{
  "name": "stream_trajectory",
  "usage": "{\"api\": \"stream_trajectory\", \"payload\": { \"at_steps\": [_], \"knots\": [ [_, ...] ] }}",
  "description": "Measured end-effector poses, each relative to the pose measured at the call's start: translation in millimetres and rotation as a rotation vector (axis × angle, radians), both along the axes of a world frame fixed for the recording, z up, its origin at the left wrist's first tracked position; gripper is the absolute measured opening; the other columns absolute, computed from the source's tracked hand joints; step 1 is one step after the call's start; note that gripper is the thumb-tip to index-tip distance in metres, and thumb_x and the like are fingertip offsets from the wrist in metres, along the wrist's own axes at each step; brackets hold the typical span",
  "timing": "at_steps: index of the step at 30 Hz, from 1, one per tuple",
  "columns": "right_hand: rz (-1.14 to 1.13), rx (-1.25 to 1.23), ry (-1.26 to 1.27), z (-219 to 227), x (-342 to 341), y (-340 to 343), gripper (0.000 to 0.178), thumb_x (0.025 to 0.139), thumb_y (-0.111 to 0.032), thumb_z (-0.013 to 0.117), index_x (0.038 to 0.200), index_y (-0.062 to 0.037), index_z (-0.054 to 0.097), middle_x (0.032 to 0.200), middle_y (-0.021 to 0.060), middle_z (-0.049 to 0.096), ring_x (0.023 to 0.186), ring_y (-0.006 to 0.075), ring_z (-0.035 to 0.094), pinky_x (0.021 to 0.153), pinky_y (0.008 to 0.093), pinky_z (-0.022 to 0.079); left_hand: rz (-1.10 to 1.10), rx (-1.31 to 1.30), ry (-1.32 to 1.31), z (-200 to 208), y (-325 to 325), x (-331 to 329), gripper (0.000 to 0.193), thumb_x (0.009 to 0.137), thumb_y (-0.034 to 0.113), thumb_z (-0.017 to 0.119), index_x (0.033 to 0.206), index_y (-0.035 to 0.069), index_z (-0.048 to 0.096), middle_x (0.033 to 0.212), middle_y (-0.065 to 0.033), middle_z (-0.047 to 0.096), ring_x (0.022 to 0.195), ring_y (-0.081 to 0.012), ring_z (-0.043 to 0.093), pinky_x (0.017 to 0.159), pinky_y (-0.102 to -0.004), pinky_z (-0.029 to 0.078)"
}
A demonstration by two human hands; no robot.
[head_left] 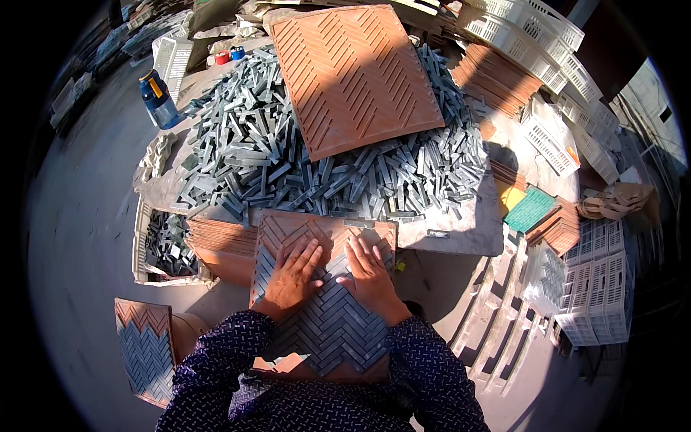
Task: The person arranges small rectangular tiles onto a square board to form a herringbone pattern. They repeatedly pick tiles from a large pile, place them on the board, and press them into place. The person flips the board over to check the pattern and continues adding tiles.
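Observation:
A terracotta-coloured mould tray (378,232) with a herringbone pattern lies before me, its near edge close to my body. Narrow grey stone strips (327,324) fill its middle and lower part in zigzag rows, while the far end and near corners show bare tray. My left hand (294,275) lies on the left part of the rows, fingers stretched forward. On the right part rests my right hand (371,277), also with fingers extended. Neither hand grips anything visible. Beyond the tray is a large heap of loose grey strips (245,137), with an unfilled patterned tray (360,79) on top.
A partly filled tray (144,353) stands at lower left. A white crate (140,245) of stone pieces sits beside stacked trays (223,248). A blue bottle (160,104) stands far left. White crates (594,288) and a slatted pallet (497,309) are at right.

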State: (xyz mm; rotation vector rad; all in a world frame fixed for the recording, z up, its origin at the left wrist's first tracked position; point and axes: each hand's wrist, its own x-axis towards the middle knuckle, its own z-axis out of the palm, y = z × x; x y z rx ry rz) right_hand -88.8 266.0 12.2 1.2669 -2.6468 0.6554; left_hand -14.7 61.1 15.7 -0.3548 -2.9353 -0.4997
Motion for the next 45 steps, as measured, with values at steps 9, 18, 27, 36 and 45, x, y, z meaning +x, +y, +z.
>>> {"api": "stream_trajectory", "payload": {
  "at_steps": [9, 18, 27, 36, 45],
  "knots": [
    [-0.02, 0.276, 0.001, 20, 27, -11, 0.082, 0.084, -0.053, 0.053, 0.141, -0.0004, 0.027, 0.146, 0.0174, 0.031, 0.138, 0.0293, 0.025, 0.11, 0.0537, 0.016, -0.066, 0.058, 0.033, 6, -12, 1, 0.075, 0.077, 0.028, 0.068, 0.14, 0.006, 0.034, 0.146, -0.0124, 0.034, 0.136, -0.0289, 0.029, 0.112, -0.0474, 0.018],
    [0.12, 0.085, -0.073, -6, 46, -25, 0.074, 0.083, -0.042, 0.059, 0.139, -0.0005, 0.032, 0.145, 0.0189, 0.032, 0.134, 0.0306, 0.032, 0.107, 0.0549, 0.023, 0.094, 0.232, -0.01, 0, -41, 16, 0.067, 0.086, 0.016, 0.058, 0.144, 0.006, 0.027, 0.148, -0.0133, 0.031, 0.137, -0.0312, 0.027, 0.11, -0.0485, 0.02],
    [0.161, 0.223, -0.085, 6, 47, -42, 0.078, 0.084, -0.047, 0.056, 0.14, 0.0007, 0.031, 0.147, 0.0181, 0.03, 0.138, 0.0296, 0.026, 0.11, 0.0557, 0.016, 0.086, 0.08, -0.015, -6, -31, 37, 0.065, 0.086, 0.034, 0.056, 0.141, 0.007, 0.034, 0.148, -0.0105, 0.031, 0.138, -0.0245, 0.027, 0.111, -0.0511, 0.018],
    [0.202, 0.316, -0.149, 8, 45, -40, 0.078, 0.083, -0.045, 0.059, 0.14, 0.0007, 0.032, 0.147, 0.0193, 0.029, 0.139, 0.0297, 0.023, 0.112, 0.0538, 0.011, 0.106, 0.087, -0.018, -5, -25, 31, 0.068, 0.087, 0.038, 0.055, 0.141, 0.005, 0.033, 0.148, -0.0106, 0.031, 0.138, -0.0254, 0.025, 0.112, -0.0495, 0.015],
    [-0.138, -0.164, -0.331, 40, 76, 41, 0.05, 0.091, -0.025, 0.053, 0.131, 0.0033, 0.042, 0.133, 0.0232, 0.046, 0.129, 0.0379, 0.039, 0.108, 0.0516, 0.022, 0.064, -0.056, -0.004, -19, -5, 23, 0.067, 0.092, 0.045, 0.044, 0.142, 0.003, 0.03, 0.149, -0.0106, 0.031, 0.137, -0.0223, 0.027, 0.115, -0.0437, 0.012]
  ]
}}
